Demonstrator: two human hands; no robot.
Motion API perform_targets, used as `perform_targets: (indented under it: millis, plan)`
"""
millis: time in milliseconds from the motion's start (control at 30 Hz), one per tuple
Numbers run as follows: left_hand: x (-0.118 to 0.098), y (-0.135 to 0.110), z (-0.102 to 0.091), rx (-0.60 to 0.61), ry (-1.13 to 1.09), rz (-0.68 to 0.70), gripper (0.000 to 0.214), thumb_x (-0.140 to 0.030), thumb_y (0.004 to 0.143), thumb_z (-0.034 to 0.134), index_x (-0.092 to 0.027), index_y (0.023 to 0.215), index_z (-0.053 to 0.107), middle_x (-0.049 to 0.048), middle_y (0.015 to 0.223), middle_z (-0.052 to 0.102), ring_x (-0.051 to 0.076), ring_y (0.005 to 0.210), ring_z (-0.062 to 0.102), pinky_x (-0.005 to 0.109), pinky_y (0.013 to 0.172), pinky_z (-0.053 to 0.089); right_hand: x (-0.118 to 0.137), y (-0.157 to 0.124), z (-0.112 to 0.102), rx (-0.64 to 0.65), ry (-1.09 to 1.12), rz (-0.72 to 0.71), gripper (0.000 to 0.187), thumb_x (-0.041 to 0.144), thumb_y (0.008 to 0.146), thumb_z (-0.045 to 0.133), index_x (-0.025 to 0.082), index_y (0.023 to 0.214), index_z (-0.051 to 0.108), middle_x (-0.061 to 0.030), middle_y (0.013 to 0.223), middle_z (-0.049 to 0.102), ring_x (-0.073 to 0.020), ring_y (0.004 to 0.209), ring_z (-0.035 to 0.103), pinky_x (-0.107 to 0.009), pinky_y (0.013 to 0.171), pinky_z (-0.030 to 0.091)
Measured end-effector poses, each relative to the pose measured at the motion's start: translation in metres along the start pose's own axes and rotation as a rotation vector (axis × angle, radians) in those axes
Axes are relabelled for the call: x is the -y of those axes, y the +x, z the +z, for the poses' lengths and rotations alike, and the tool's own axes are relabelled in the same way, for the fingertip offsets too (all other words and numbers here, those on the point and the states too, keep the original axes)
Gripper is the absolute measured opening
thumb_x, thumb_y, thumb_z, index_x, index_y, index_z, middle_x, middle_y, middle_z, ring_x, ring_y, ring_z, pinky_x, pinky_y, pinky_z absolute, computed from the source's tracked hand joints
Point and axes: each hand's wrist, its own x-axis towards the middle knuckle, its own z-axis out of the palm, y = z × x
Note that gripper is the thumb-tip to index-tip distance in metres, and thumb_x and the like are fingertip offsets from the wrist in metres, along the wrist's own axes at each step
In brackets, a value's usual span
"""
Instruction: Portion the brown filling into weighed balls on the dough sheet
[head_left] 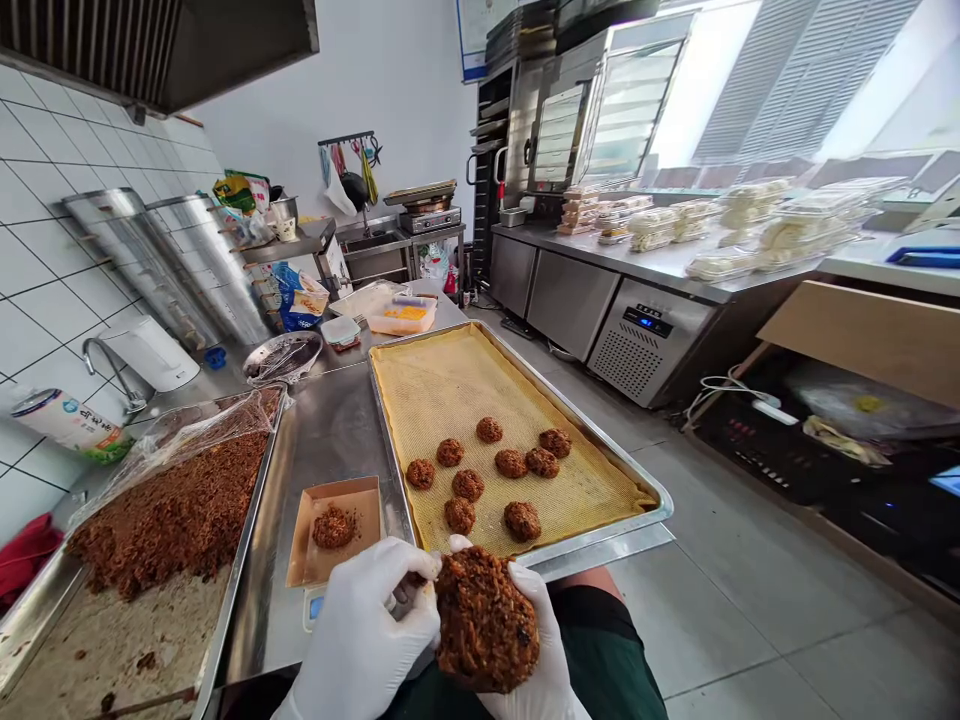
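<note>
My right hand point(547, 640), in a white glove, cups a large lump of sticky brown crumbly mixture point(487, 620). My gloved left hand point(367, 620) is curled at the lump's left edge, thumb and fingers pinched, with a bit of brown mixture showing inside the curl. Just beyond the left hand, a small clump point(334, 526) sits in a brown paper tray point(369, 500) on a small scale point(309, 608). Several rounded brown balls point(511, 463) lie on the near half of a baking tray lined with a yellow mesh mat point(450, 375).
At left, a large metal tray point(251, 500) holds loose brown mixture point(180, 510) partly under plastic wrap point(180, 430). Farther back stand a dark bowl point(283, 357) and a plastic tub point(401, 315). Stacked clear boxes point(757, 210) rest on the right-hand counter point(675, 275).
</note>
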Motion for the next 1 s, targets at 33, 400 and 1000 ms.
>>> perform_targets:
  millis: [33,400,1000]
  plan:
    - [0.004,0.0,-0.005,-0.037,-0.017,-0.034,0.014,-0.017,0.084,0.057,-0.025,0.083,0.068,-0.0014,0.084,0.073,0.016,0.077,0.067,0.025,0.073,0.052,0.001,0.0,0.001,0.008,0.008,0.005,0.038,0.047,0.086,0.058,0.02,0.11,0.07,-0.0113,0.106,0.073,-0.0252,0.094,0.068,-0.039,0.079,0.055]
    - [0.109,0.018,-0.067,-0.076,0.343,-0.353,0.011,-0.036,0.09,0.053,-0.028,0.09,0.061,0.0008,0.078,0.074,0.022,0.075,0.07,0.031,0.072,0.048,0.012,0.0,-0.006,-0.015,0.054,0.0,0.04,0.049,0.088,0.055,0.021,0.113,0.069,-0.0114,0.11,0.072,-0.0276,0.097,0.066,-0.042,0.079,0.055]
    - [0.114,-0.009,-0.102,-0.295,0.418,-0.291,0.031,-0.042,0.094,0.046,-0.03,0.106,0.071,0.0007,0.119,0.074,0.026,0.112,0.067,0.04,0.101,0.05,0.011,0.002,-0.007,-0.054,0.07,0.002,0.042,0.048,0.089,0.054,0.017,0.113,0.07,-0.0123,0.109,0.071,-0.0281,0.097,0.064,-0.042,0.081,0.053]
